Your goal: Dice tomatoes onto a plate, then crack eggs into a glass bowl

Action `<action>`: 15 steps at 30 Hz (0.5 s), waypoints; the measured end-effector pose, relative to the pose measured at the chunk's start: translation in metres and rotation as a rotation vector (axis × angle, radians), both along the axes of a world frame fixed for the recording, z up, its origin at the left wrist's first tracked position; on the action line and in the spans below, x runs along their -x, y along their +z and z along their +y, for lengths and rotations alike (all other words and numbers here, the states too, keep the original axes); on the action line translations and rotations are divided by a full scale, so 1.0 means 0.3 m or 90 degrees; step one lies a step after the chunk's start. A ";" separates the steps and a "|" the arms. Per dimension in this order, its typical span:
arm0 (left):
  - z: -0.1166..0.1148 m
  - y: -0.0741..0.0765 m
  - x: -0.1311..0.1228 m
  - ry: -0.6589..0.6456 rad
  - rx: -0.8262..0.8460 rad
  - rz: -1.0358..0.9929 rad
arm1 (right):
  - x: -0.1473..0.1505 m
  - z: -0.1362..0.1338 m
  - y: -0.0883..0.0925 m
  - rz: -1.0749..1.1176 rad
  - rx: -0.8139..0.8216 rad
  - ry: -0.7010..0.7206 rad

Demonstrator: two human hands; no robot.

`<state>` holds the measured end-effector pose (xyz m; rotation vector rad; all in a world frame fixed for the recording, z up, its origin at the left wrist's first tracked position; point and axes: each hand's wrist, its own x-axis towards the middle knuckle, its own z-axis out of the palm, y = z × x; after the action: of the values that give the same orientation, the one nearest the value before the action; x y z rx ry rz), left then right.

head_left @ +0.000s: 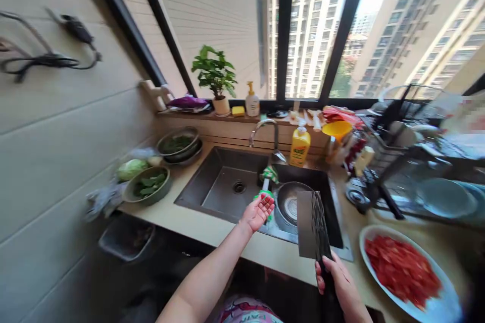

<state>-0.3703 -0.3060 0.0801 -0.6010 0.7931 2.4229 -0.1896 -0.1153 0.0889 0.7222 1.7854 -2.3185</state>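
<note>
"Which words can be read from here, beside the kitchen sink (343, 222)?"

"Capital letters (255, 319) that look like 'PAIN' cross the printed garment (242, 308) of the person at the counter's (197, 224) front edge."

"And the yellow bottle (300, 141) at the sink's back edge?"

"Its label (299, 153) bears dark lettering, too blurred to make out. The white pump bottle (252, 103) on the windowsill (242, 119) carries smaller print, equally illegible."

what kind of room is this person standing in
Most likely a home kitchen: there's a double sink set into the counter, a loaded dish rack to its right, and a cleaver held in the right hand.
</note>
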 end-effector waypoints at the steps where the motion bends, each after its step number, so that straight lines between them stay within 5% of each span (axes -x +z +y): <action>1: -0.082 0.005 0.025 0.022 -0.003 0.006 | 0.097 -0.061 0.008 0.038 -0.099 0.055; 3: -0.223 0.002 0.075 -0.005 0.005 0.024 | 0.296 -0.203 0.009 0.134 -0.320 0.142; 7: -0.401 -0.057 0.189 -0.220 0.128 0.104 | 0.615 -0.517 -0.023 0.261 -0.639 0.281; 9: -0.439 -0.100 0.258 -0.191 0.210 0.093 | 0.714 -0.633 -0.039 0.257 -0.738 0.364; 12: -0.444 -0.156 0.375 -0.113 0.256 0.020 | 0.840 -0.687 -0.039 0.248 -0.823 0.447; 15: -0.406 -0.187 0.494 -0.106 0.251 -0.042 | 0.990 -0.574 -0.012 0.208 -0.935 0.390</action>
<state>-0.5184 -0.4279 0.0241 -0.7249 1.2525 2.0967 -0.4867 -0.2876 0.0854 -0.2113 3.0740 -0.4907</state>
